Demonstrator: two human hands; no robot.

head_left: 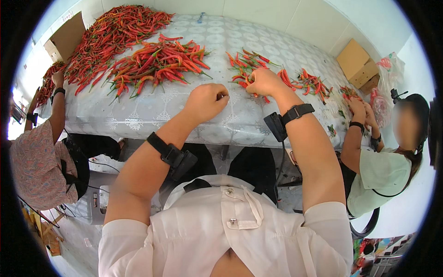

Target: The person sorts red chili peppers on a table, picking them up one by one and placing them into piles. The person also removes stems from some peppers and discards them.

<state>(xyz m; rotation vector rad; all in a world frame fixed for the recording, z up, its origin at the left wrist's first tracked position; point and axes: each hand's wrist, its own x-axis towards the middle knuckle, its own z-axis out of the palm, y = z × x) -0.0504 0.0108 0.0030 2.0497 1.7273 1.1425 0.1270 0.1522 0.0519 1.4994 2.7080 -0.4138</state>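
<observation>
My left hand (206, 102) is curled closed just above the patterned plastic tablecloth (170, 111); what its fingers hold, if anything, is hidden. Close in front of it spreads a pile of red chili peppers (159, 62) with green stems. At the smaller group of chili peppers (240, 64) on the right, my right hand (267, 83) pinches downward. Red pepper tips show around and below its fingers, which are closed on a chili pepper partly hidden by the hand. Both my forearms wear black straps with small boxes.
A large chili heap (120, 27) fills the far left, beside a cardboard box (67, 37). More small clusters (314, 85) lie to the right. Co-workers sit at both ends, hands at peppers (357, 108). Another cardboard box (355, 60) and a plastic bag (383, 92) stand far right.
</observation>
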